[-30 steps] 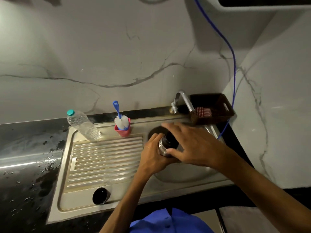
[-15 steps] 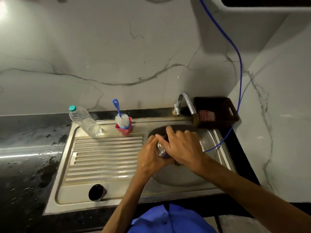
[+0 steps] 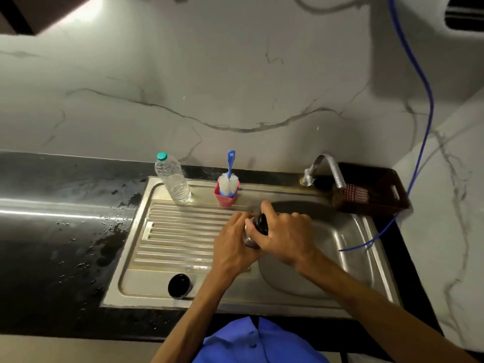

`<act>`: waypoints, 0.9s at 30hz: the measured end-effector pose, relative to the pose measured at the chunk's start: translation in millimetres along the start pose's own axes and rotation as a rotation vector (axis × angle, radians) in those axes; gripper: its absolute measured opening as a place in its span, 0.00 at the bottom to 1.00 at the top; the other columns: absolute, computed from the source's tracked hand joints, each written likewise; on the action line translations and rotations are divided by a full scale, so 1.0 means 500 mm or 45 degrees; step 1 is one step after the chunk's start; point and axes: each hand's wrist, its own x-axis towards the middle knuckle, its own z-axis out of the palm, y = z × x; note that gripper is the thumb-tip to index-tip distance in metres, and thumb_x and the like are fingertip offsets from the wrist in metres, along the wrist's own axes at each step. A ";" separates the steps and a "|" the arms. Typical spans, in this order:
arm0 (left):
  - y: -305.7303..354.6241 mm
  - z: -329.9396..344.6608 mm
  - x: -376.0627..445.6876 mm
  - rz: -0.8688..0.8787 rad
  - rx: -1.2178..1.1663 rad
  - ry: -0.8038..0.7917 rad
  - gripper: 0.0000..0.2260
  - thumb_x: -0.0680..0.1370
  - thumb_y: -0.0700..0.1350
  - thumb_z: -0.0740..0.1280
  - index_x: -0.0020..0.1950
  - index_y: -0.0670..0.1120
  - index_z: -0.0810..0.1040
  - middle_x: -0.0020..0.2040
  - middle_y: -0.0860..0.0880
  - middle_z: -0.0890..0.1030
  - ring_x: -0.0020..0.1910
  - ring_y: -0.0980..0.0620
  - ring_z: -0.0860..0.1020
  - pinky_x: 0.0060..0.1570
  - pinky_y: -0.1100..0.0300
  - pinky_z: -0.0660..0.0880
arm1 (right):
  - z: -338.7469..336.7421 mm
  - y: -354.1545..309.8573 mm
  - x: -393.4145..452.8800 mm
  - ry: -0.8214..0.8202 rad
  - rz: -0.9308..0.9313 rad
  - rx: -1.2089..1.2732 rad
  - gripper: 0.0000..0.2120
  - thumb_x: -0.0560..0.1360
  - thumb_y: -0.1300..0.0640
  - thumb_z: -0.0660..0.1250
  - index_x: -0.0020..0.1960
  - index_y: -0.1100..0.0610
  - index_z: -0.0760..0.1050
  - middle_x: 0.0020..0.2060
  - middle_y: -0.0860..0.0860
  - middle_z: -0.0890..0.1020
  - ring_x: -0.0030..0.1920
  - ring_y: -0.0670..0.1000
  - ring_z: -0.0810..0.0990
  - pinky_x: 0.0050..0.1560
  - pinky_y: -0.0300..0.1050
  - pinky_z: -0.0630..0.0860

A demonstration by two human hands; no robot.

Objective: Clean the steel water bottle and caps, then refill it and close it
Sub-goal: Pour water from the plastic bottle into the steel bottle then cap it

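1. Marble-veined wall behind; dark, wet worktop [image 3: 60, 231] at left, carrying a steel sink unit [image 3: 136, 271] with ribbed drainboard.
2. On the drainboard's far edge: clear plastic water bottle [image 3: 174, 180] with teal cap, then blue-handled bottle brush [image 3: 228, 179] standing in a pink cup [image 3: 225, 197].
3. Near the front edge: black outer cap [image 3: 179, 286], lying alone, well apart from the hands.
4. Centre, at the basin's left rim: left hand [image 3: 233, 247], fingers curled round the body of the steel water bottle [image 3: 248, 238]; right hand [image 3: 285, 237], fingers clamped over the dark inner cap [image 3: 262, 224] at the bottle's mouth.
5. Step in hand, by judgement: turning the inner cap on the neck; whether tightening or loosening, cannot tell.
6. Next move likely calls for a firm left-hand hold against the twist, then reaching for the black outer cap.
7. Right: tap [image 3: 330, 169], brown basket [image 3: 377, 195], blue hose [image 3: 419, 127].
8. Against half a second ago: hands and bottle shifted left, from over the basin toward the drainboard; grips unchanged.
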 end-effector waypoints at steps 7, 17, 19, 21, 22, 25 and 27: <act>-0.062 -0.073 -0.014 -0.223 0.136 0.293 0.29 0.69 0.52 0.82 0.67 0.48 0.78 0.58 0.48 0.80 0.49 0.55 0.75 0.46 0.64 0.69 | 0.052 -0.153 0.085 -0.286 0.780 0.378 0.24 0.80 0.31 0.55 0.52 0.51 0.73 0.44 0.51 0.83 0.37 0.48 0.77 0.41 0.42 0.72; -0.226 -0.313 -0.066 -0.623 -0.254 0.523 0.24 0.61 0.46 0.85 0.52 0.52 0.78 0.44 0.55 0.82 0.42 0.58 0.81 0.42 0.60 0.77 | 0.109 -0.319 0.065 -0.368 0.387 1.376 0.13 0.80 0.46 0.65 0.62 0.46 0.69 0.34 0.51 0.80 0.32 0.51 0.78 0.36 0.52 0.78; -0.269 -0.357 -0.094 -0.704 -0.287 0.581 0.24 0.61 0.43 0.85 0.51 0.51 0.79 0.45 0.55 0.82 0.43 0.60 0.80 0.44 0.60 0.77 | 0.188 -0.341 0.018 -0.637 0.127 0.950 0.25 0.73 0.47 0.67 0.68 0.43 0.67 0.47 0.48 0.82 0.47 0.50 0.81 0.49 0.54 0.79; -0.306 -0.393 -0.127 -0.732 -0.300 0.623 0.24 0.62 0.41 0.85 0.51 0.50 0.78 0.47 0.54 0.81 0.45 0.56 0.81 0.47 0.58 0.78 | 0.272 -0.363 -0.034 -1.005 -0.190 0.563 0.40 0.68 0.51 0.68 0.77 0.41 0.58 0.66 0.53 0.74 0.66 0.55 0.74 0.64 0.58 0.74; -0.323 -0.410 -0.146 -0.741 -0.293 0.638 0.24 0.62 0.40 0.85 0.51 0.50 0.78 0.48 0.53 0.81 0.46 0.55 0.81 0.48 0.58 0.77 | 0.303 -0.379 -0.056 -1.140 -0.333 0.355 0.44 0.68 0.53 0.70 0.78 0.40 0.54 0.70 0.55 0.69 0.69 0.58 0.69 0.66 0.62 0.71; -0.364 -0.447 -0.204 -0.756 -0.278 0.662 0.26 0.62 0.40 0.86 0.53 0.51 0.77 0.50 0.53 0.80 0.48 0.57 0.80 0.48 0.62 0.75 | 0.379 -0.409 -0.093 -1.126 -0.606 -0.038 0.35 0.67 0.58 0.72 0.71 0.45 0.66 0.69 0.61 0.66 0.67 0.65 0.71 0.62 0.67 0.68; -0.382 -0.462 -0.233 -0.763 -0.278 0.643 0.27 0.62 0.41 0.86 0.54 0.52 0.77 0.51 0.53 0.80 0.49 0.59 0.80 0.48 0.64 0.74 | 0.400 -0.411 -0.078 -1.054 -0.540 -0.082 0.25 0.67 0.57 0.71 0.62 0.47 0.73 0.64 0.59 0.69 0.61 0.64 0.76 0.58 0.64 0.70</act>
